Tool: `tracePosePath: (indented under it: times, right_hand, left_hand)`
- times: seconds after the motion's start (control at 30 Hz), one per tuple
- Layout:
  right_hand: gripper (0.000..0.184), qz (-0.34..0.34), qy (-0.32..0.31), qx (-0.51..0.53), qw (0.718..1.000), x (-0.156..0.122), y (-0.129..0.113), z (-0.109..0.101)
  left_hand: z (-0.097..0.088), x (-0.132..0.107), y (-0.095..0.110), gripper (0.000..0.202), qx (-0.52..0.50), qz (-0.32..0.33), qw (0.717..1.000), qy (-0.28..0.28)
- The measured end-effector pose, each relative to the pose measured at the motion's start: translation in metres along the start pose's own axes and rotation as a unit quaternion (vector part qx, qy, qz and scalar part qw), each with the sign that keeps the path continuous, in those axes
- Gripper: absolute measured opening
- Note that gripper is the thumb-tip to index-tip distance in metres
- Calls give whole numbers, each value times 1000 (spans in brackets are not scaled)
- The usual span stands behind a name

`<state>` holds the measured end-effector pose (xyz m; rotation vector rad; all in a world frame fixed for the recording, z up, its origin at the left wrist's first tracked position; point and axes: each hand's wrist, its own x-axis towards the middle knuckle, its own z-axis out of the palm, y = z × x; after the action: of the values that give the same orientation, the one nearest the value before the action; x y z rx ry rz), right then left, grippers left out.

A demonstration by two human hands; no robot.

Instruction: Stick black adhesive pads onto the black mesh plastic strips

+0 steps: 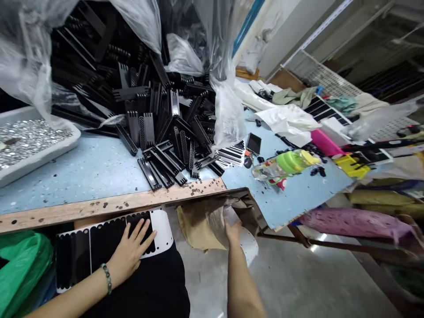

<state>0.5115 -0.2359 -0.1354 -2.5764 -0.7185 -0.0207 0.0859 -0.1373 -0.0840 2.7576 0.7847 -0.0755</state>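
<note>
My left hand lies flat, fingers spread, on a white sheet carrying rows of black strips. That sheet rests across my lap, under the front edge of the table. Below the table's corner, my right hand grips a second white sheet with small holes along its rim. Its fingertips are partly hidden. Crumpled brown paper hangs open around and beside this hand.
Black slotted plastic pieces are heaped on the blue table. A tray of small metal parts stands left. Toward the right lie a bottle, a phone and plastic wrapping. A green bag is at lower left.
</note>
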Motion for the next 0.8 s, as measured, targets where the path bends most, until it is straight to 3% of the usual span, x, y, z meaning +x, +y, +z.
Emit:
tracePosePath:
  times: [0.13,0.23,0.3,0.4,0.47,0.53,0.6,0.67,0.73,0.8]
  right_hand:
    - [37,-35,5,44,998,12,-8,-7]
    - [43,-81,-3,86,993,4,-41,-17]
    - [40,-151,-33,130,979,-8,-89,-19]
    - [42,-346,-81,205,912,-25,-189,-10]
    - [50,-403,-86,195,890,-29,-251,4]
    - [50,-438,-120,171,874,-29,-296,20]
    - [48,-456,-143,168,862,-29,-322,30]
    - [47,-454,-162,205,852,-33,-333,30]
    - [45,-436,-218,263,833,-42,-337,22]
    - [42,-407,-323,301,799,-53,-340,11]
  left_hand:
    - [-6,-6,-1,73,-23,45,998,47]
    - [-15,-7,9,61,-69,81,989,104]
    - [-20,-1,22,56,-97,102,985,103]
    - [-23,13,41,53,-132,101,986,26]
    - [-26,17,43,57,-161,105,981,-28]
    - [-33,14,33,55,-202,115,972,-37]
    - [-44,6,13,49,-248,89,965,15]
    - [-59,-3,-15,46,-280,10,953,118]
    - [-77,-8,-45,45,-300,-86,921,233]
    - [-95,-7,-73,44,-338,-172,866,325]
